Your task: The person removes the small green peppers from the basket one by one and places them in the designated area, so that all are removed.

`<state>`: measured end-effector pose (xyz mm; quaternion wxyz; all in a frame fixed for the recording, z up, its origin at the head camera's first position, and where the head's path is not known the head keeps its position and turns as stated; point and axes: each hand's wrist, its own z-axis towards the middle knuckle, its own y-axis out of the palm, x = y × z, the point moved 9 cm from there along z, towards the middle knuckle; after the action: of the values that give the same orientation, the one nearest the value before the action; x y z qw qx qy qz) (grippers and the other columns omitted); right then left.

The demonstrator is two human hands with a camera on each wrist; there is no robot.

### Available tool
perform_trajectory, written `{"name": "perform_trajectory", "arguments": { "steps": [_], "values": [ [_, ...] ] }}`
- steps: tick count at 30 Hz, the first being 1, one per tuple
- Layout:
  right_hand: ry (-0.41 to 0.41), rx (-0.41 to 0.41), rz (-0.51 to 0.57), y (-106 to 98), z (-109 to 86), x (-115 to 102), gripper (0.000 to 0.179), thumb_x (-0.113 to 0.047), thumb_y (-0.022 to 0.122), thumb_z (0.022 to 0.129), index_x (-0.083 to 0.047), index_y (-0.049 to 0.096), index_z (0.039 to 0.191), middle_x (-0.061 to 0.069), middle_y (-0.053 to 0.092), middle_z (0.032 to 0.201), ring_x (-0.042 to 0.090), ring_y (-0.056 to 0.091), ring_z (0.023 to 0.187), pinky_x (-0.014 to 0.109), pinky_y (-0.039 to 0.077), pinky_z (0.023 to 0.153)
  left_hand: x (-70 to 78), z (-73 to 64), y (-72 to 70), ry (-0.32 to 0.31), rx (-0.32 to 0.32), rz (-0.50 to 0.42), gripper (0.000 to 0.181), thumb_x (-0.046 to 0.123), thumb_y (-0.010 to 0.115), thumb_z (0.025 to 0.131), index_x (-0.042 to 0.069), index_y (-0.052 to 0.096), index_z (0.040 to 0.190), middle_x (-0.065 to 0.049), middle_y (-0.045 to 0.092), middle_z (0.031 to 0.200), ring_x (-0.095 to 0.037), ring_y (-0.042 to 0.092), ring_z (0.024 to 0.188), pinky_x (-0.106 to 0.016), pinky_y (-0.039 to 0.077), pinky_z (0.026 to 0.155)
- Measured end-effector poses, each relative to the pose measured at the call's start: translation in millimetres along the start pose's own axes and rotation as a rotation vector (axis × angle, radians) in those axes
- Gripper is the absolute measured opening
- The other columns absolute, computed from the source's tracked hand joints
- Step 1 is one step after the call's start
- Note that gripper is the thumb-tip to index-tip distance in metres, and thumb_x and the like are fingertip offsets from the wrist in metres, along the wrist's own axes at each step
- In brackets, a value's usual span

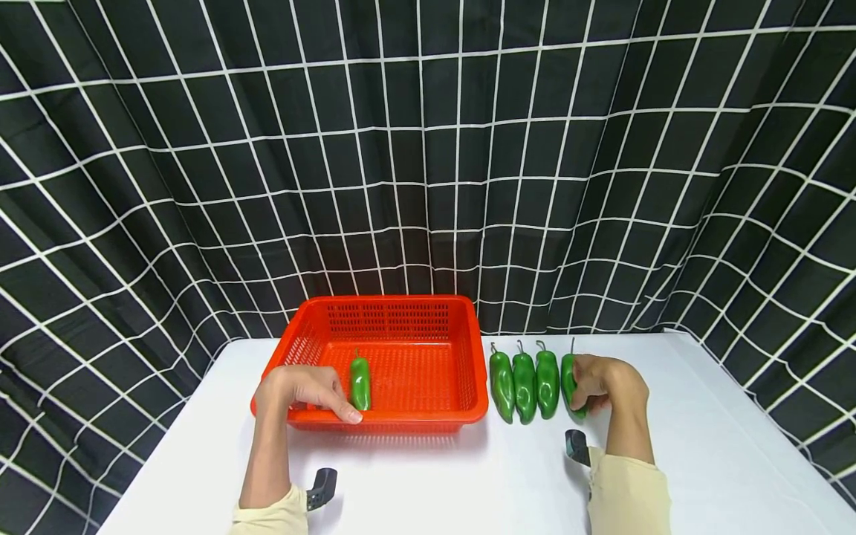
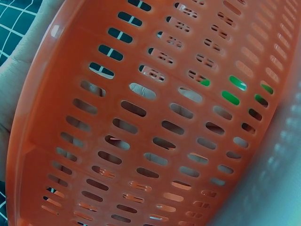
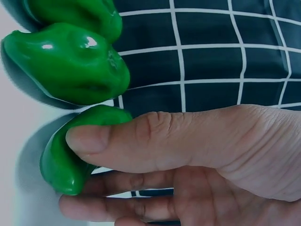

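Note:
My left hand [image 1: 304, 390] grips the front-left rim of a red plastic basket [image 1: 428, 417], with the thumb lying along the rim. Through the slots of the basket wall [image 2: 136, 108], parts of the fingers show in the left wrist view. One green pepper [image 1: 360, 383] lies inside the basket, stem pointing away. To the right of the basket, my right hand [image 1: 611, 379] holds the rightmost green pepper [image 3: 59, 162], thumb on top and fingers behind it. That pepper seems to be on or close to the table; I cannot tell which.
Three more green peppers [image 1: 524, 386] lie side by side on the white table [image 1: 428, 490], between the basket and my right hand. Behind the table hangs a black curtain with a white grid [image 1: 441, 163]. A dark device [image 1: 322, 488] sits at each wrist.

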<state>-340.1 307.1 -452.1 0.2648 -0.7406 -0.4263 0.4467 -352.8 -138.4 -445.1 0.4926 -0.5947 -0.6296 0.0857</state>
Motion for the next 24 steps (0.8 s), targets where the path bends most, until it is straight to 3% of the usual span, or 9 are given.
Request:
{"name": "perform_trajectory", "arguments": {
  "steps": [16,24],
  "values": [
    [0.016,0.006,-0.016,-2.4,-6.4,-2.0,0.025,-0.006,0.08,0.079,-0.008,0.056,0.086,0.008,0.068,0.081,0.018,0.069,0.07,0.027,0.054,0.066,-1.2,0.3,-1.0,-0.002,0.004,-0.012,0.058,0.067,0.08,0.072,0.021,0.049,0.052,0.009,0.034,0.052,-0.009,0.028,0.053,-0.026,0.02,0.054],
    [0.008,0.058,-0.025,-14.1,-19.4,-12.9,0.026,-0.01,0.078,0.081,-0.006,0.056,0.094,0.009,0.062,0.08,0.017,0.058,0.064,0.031,0.043,0.062,0.2,-1.2,0.0,-0.004,0.004,-0.018,0.057,0.064,0.081,0.073,0.022,0.048,0.052,0.009,0.033,0.052,-0.008,0.028,0.053,-0.026,0.02,0.053]
  ]
}}
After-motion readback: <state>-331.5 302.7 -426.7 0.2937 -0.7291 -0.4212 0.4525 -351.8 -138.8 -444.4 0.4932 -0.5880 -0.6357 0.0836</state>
